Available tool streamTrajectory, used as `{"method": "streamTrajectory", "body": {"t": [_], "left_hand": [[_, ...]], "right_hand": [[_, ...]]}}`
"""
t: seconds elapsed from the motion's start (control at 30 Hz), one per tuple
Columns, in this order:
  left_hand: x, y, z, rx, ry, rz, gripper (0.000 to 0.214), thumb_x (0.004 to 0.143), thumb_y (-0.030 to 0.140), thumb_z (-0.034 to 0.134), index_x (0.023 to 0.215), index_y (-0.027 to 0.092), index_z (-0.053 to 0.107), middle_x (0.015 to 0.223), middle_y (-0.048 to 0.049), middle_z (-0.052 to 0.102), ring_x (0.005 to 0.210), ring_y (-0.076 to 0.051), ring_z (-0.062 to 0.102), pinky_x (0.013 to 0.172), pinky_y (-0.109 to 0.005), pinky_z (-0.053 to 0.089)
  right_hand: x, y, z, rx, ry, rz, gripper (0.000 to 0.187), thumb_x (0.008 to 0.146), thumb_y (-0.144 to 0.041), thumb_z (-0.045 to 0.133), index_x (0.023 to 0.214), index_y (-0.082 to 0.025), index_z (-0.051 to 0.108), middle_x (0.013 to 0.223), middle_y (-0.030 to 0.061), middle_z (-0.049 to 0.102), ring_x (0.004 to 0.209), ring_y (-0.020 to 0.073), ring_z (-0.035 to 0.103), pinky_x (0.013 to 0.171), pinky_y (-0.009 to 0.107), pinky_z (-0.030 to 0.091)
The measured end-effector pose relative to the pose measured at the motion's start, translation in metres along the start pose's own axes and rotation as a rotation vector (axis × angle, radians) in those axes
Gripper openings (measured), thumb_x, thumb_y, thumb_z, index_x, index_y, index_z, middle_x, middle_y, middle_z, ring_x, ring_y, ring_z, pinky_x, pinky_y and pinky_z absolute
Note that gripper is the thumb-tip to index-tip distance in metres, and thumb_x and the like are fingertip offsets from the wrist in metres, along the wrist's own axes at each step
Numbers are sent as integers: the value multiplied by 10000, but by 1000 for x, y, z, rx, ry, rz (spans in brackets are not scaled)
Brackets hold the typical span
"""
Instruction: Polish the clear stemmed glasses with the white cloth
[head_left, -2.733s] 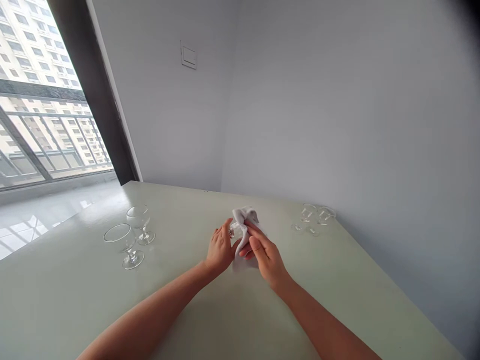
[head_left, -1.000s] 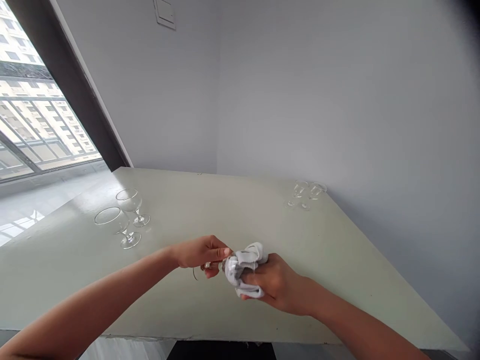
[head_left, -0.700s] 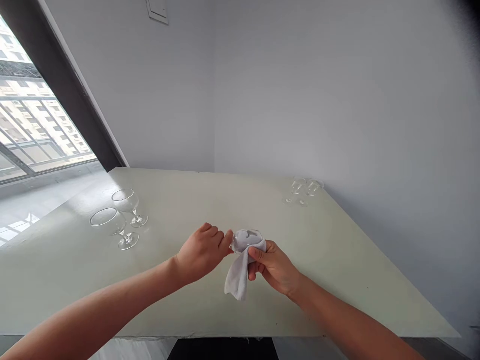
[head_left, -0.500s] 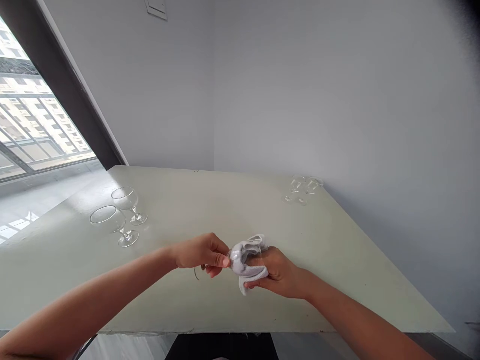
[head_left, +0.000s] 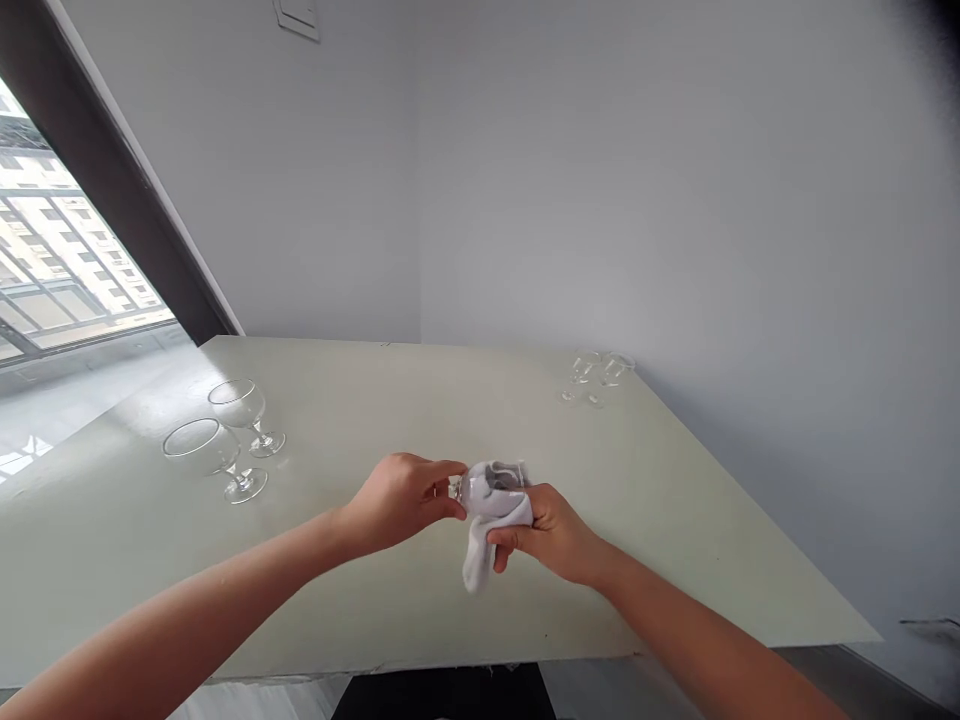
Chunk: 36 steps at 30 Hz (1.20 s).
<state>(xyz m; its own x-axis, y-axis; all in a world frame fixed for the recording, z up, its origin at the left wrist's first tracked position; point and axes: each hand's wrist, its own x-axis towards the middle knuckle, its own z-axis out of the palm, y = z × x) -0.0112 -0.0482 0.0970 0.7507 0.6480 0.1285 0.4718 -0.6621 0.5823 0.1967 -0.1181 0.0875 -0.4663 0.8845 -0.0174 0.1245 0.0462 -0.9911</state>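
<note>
My left hand point(head_left: 412, 500) is closed on the stem end of a clear stemmed glass point(head_left: 471, 492), which lies on its side in the air with its mouth toward the right. A white cloth point(head_left: 499, 510) is stuffed into the bowl, and one end of it hangs down below. My right hand point(head_left: 551, 530) grips this cloth at the mouth of the glass; some of its fingers are hidden in the bowl and cloth. The foot of the glass is mostly covered by my left hand.
Two stemmed glasses, a nearer one point(head_left: 206, 450) and a farther one point(head_left: 241, 405), stand upright at the table's left. Two more, one point(head_left: 585, 368) beside another point(head_left: 615, 368), stand by the far right corner. The pale table point(head_left: 675, 560) meets grey walls behind.
My left fingers have shifted their hold around the stem and base. The cloth now hangs lower on the near side, and my right hand has turned slightly. The view has shifted a little.
</note>
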Motion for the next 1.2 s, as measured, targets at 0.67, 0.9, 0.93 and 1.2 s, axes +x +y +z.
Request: {"method": "streamTrajectory", "body": {"t": [0.67,0.9,0.93,1.2], "left_hand": [[-5,-21,9,-865,-181,-467,414,724,500,562,926,139,583,606,12,518,491,-74,407,480,-216,291],[4,-20,23,-83,57,-334,265,775,429,489,752,189,599,579,13,558,508,-107,465,465,-217,278],[5,-18,28,55,90,-249,268,789,397,478,675,178,580,558,8,548,498,-106,460,468,-222,271],[3,-20,41,500,327,150,310,864,325,425,1122,162,476,594,12,585,528,-130,522,510,-241,331]], "right_hand": [[-6,17,-62,-465,444,-296,241,818,-300,545,1042,-277,632,1035,29,647,985,225,561,846,376,429],[6,-6,-24,-963,168,-418,419,843,-415,483,1228,-250,503,1310,64,467,1162,274,436,967,446,296],[13,-7,-16,-1001,131,-422,421,860,-406,451,1243,-235,486,1303,74,473,1148,269,446,957,443,305],[63,15,-35,-24,153,19,277,834,-375,481,779,-167,657,707,10,612,647,136,543,599,261,407]]}}
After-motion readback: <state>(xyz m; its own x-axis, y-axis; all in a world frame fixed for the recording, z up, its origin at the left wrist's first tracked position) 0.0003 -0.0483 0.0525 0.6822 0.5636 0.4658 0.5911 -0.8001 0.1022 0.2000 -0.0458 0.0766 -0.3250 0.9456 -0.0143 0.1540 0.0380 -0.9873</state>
